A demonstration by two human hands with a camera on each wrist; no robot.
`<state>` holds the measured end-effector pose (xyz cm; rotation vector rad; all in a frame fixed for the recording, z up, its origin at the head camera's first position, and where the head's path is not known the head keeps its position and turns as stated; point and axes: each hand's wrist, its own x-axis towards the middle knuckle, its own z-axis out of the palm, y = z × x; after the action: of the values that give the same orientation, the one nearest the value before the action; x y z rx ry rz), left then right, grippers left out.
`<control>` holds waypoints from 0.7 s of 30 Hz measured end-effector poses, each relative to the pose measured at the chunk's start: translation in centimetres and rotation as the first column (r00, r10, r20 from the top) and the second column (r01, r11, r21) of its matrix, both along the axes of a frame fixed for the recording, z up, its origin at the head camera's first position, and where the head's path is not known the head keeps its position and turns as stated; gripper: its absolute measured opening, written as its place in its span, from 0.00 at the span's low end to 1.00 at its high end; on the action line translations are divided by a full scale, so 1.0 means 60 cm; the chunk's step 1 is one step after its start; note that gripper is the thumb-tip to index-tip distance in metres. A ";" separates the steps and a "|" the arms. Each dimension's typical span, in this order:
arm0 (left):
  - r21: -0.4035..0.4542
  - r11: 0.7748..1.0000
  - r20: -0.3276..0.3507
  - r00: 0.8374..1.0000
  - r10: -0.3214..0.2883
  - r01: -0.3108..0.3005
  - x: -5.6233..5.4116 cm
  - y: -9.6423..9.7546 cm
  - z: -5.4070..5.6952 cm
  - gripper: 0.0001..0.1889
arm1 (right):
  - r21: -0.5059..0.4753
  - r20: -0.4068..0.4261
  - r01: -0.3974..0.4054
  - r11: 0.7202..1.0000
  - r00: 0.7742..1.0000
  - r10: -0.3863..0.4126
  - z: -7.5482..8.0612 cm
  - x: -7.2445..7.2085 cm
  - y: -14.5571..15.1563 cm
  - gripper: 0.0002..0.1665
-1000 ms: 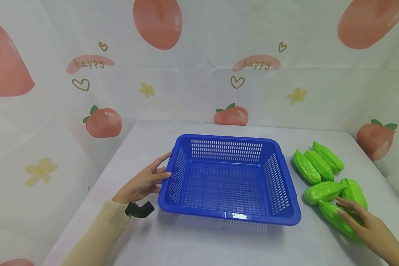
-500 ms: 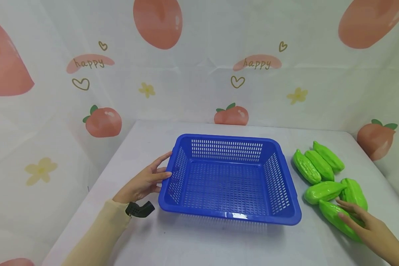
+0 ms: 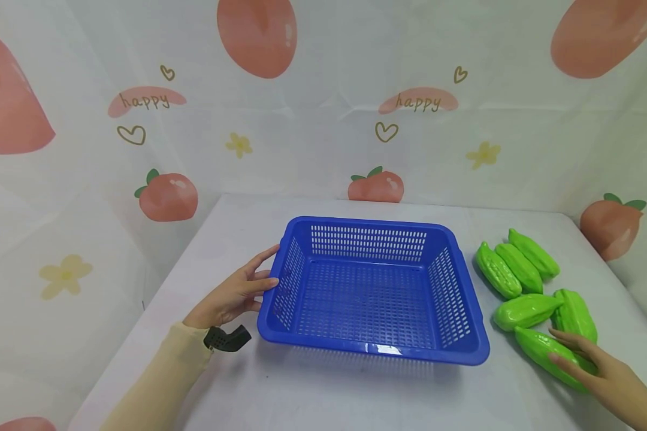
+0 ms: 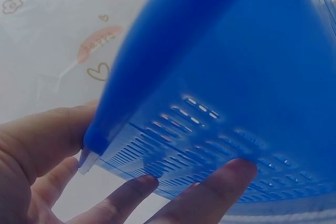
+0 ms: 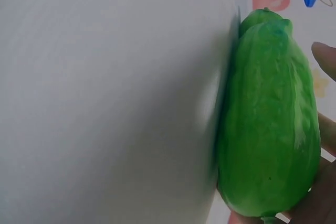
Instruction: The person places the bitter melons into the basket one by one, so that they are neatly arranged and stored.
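Observation:
My left hand (image 3: 232,296) grips the left rim of a blue plastic basket (image 3: 372,346), thumb on the rim and fingers below it. In the left wrist view, its fingers spread along the basket's slotted side wall (image 4: 173,153). At the right front, my right hand (image 3: 606,371) wraps loosely round the rear end of a bright green, ridged bitter melon (image 3: 541,353). The right wrist view shows this bitter melon (image 5: 268,124) low over the white surface, fingers along its far side and one fingertip (image 5: 326,59) apart from it.
Two more bitter melons (image 3: 525,311) lie just behind the right hand, their ends meeting. Three others (image 3: 517,266) lie side by side farther back, right of the basket. White cloth with printed fruit (image 3: 377,185) rises behind the white table (image 3: 313,395).
The bitter melon at my right hand has turned slightly, and that hand has shifted a little to the right. My left hand and the basket have stayed in place.

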<state>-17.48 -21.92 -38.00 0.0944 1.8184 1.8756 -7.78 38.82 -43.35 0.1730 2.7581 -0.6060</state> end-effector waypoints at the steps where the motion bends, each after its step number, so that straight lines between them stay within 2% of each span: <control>1: 0.000 1.000 0.000 1.000 -0.001 0.001 0.000 0.000 0.001 0.41 | -0.003 0.003 0.001 1.000 1.000 -0.001 0.000 0.001 0.000 0.47; 13: 0.008 1.000 -0.011 1.000 -0.020 0.020 -0.001 0.000 -0.002 0.40 | 0.005 0.020 -0.015 1.000 1.000 0.015 -0.006 0.008 0.014 0.47; 21: 0.014 1.000 0.000 1.000 -0.015 0.015 -0.002 0.000 -0.001 0.40 | 0.025 -0.053 -0.026 0.999 0.998 0.027 -0.016 0.011 0.017 0.50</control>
<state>-17.61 -21.90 -38.04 0.1123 1.7997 1.8775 -7.10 39.85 -44.28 0.1268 2.8157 -0.5792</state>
